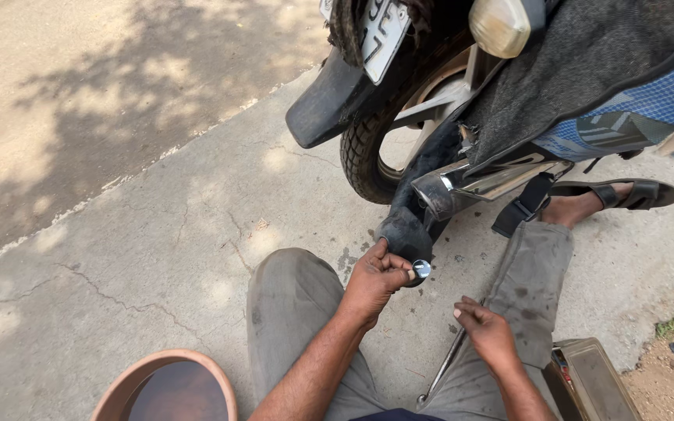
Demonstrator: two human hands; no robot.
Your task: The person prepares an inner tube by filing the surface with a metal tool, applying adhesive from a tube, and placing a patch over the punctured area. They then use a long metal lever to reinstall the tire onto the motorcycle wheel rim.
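Left hand point(374, 278) pinches a small round silver-blue patch point(422, 269) onto the black rubber inner tube point(407, 231) hanging by the motorcycle's rear wheel point(364, 156), right hand point(487, 331) loosely curled, empty; weak pressure may let it peel, slip.

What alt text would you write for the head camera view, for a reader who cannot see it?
A seated person's left hand pinches a black rubber inner tube pulled from a motorcycle's rear wheel, beside a small round metal piece. The right hand hovers open above a metal rod; a basin of water sits nearby.
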